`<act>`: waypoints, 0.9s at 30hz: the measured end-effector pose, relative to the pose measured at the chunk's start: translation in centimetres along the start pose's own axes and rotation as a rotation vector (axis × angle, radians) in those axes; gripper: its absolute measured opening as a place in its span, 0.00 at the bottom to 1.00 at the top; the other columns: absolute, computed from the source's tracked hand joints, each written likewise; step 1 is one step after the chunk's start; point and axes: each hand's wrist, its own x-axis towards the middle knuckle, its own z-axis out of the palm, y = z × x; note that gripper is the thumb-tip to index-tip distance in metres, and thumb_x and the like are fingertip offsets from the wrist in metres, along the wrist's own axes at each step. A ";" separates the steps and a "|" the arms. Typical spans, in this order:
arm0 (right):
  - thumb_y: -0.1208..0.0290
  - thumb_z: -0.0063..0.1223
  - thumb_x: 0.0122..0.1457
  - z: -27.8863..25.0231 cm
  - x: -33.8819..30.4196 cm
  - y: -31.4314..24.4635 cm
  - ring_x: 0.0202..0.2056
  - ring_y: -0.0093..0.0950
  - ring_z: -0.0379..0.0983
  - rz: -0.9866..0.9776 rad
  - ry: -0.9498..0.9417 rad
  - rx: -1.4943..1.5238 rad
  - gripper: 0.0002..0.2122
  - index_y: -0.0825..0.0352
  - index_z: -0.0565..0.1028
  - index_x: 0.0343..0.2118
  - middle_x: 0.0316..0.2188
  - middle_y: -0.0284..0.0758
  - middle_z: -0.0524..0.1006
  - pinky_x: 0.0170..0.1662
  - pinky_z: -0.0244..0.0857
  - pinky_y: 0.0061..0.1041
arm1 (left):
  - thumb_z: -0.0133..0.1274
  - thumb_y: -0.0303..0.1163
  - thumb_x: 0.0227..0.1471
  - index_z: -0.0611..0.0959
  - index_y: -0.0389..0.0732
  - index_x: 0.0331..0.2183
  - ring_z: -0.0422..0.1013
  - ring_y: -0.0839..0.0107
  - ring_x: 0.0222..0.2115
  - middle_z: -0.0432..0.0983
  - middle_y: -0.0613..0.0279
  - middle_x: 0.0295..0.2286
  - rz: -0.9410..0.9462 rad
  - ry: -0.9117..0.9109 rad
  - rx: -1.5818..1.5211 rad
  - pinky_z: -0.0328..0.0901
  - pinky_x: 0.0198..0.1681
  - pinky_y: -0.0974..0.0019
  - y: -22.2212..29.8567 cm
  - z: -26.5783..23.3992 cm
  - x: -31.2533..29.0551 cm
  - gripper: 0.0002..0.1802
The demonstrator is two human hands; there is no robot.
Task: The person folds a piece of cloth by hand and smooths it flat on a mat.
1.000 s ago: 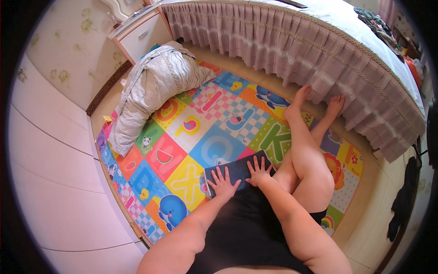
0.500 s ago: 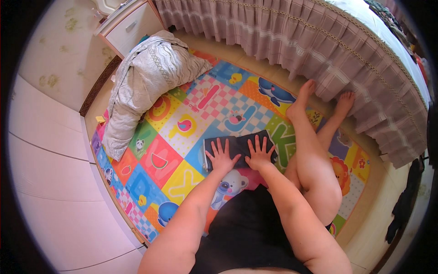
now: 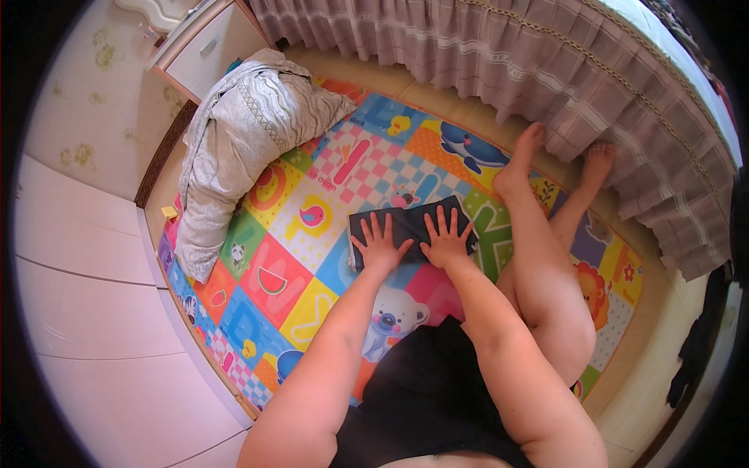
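Observation:
A dark grey cloth, which looks like a folded garment, lies flat on the colourful play mat in front of me. My left hand rests palm down on its left part with the fingers spread. On its right part lies my right hand, also flat and fanned out. The thumbs point toward each other with a strip of cloth showing between them. Beneath my palms the cloth is hidden, so I cannot make out what kind of garment it is.
A bundled grey-white quilt covers the mat's far left corner, beside a white bedside cabinet. My bare legs stretch across the right side toward a pleated bed skirt. White panels line the left.
Both hands and the dark cloth have slid a little away from me over the mat, partly covering the printed cow. The hands keep the same spread pose.

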 end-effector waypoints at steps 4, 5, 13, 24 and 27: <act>0.47 0.37 0.58 0.8 -1.1 -0.2 0.65 0.47 0.21 -0.005 -0.026 -0.033 0.34 0.50 0.41 0.65 0.66 0.36 0.29 0.56 0.21 0.67 | 0.40 0.68 0.47 0.45 0.53 0.63 0.25 0.50 0.63 0.30 0.53 0.63 -0.010 0.001 0.011 0.26 0.57 0.30 -0.3 0.9 -1.5 0.50; 0.47 0.37 0.58 1.0 -1.7 -0.3 0.65 0.47 0.21 -0.009 -0.033 -0.044 0.34 0.50 0.41 0.65 0.66 0.36 0.29 0.56 0.21 0.67 | 0.40 0.68 0.47 0.45 0.53 0.63 0.25 0.50 0.63 0.30 0.53 0.63 -0.008 0.003 -0.006 0.26 0.57 0.30 -0.5 1.3 -2.2 0.50; 0.45 0.38 0.58 2.4 -7.2 -0.7 0.64 0.47 0.17 0.013 -0.179 -0.064 0.37 0.51 0.37 0.65 0.65 0.37 0.24 0.55 0.22 0.68 | 0.39 0.68 0.48 0.46 0.52 0.63 0.25 0.48 0.63 0.30 0.52 0.63 0.021 0.001 -0.060 0.26 0.56 0.28 -1.6 3.8 -9.3 0.49; 0.45 0.44 0.55 3.6 -14.0 -1.4 0.64 0.48 0.15 0.010 -0.336 -0.127 0.41 0.50 0.35 0.64 0.65 0.35 0.22 0.56 0.26 0.69 | 0.36 0.68 0.49 0.42 0.51 0.63 0.25 0.47 0.63 0.28 0.52 0.63 -0.070 -0.029 -0.043 0.28 0.56 0.28 -1.1 7.3 -18.2 0.50; 0.47 0.46 0.55 3.1 -14.7 -1.4 0.64 0.50 0.19 -0.017 -0.315 -0.128 0.40 0.52 0.39 0.65 0.65 0.37 0.26 0.55 0.31 0.69 | 0.34 0.68 0.49 0.41 0.51 0.63 0.24 0.47 0.63 0.27 0.52 0.63 -0.082 -0.028 -0.036 0.28 0.56 0.28 -0.9 7.3 -18.8 0.49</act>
